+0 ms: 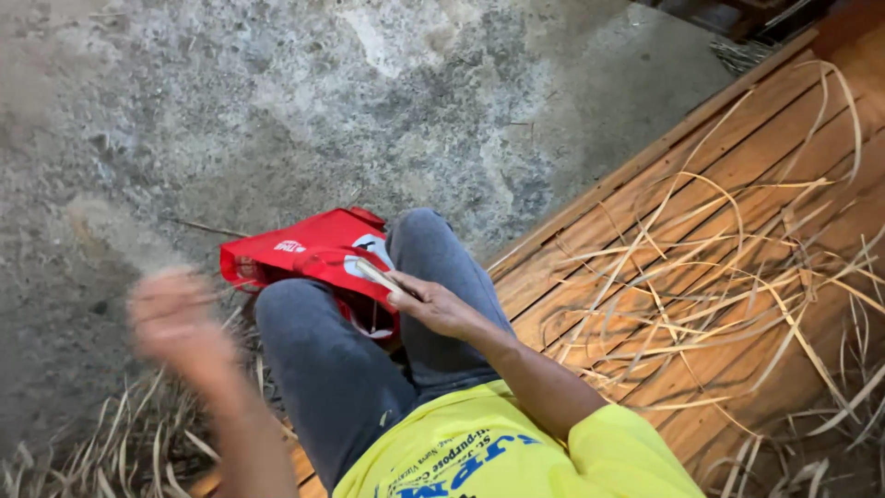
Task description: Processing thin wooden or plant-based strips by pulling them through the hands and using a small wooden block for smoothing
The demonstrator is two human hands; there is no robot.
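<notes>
Right hand (433,304) is pinching a pale flat strip (378,275) over the red bag (304,258); left hand (171,318) is blurring, grip unreadable. Best gripping near the strip's end, keeping it flat.

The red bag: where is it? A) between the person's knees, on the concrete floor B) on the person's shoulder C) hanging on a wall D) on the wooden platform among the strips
A: the red bag lies on the concrete floor between the grey-trousered knees, beside the right hand, well apart from the strips on the platform.
</notes>
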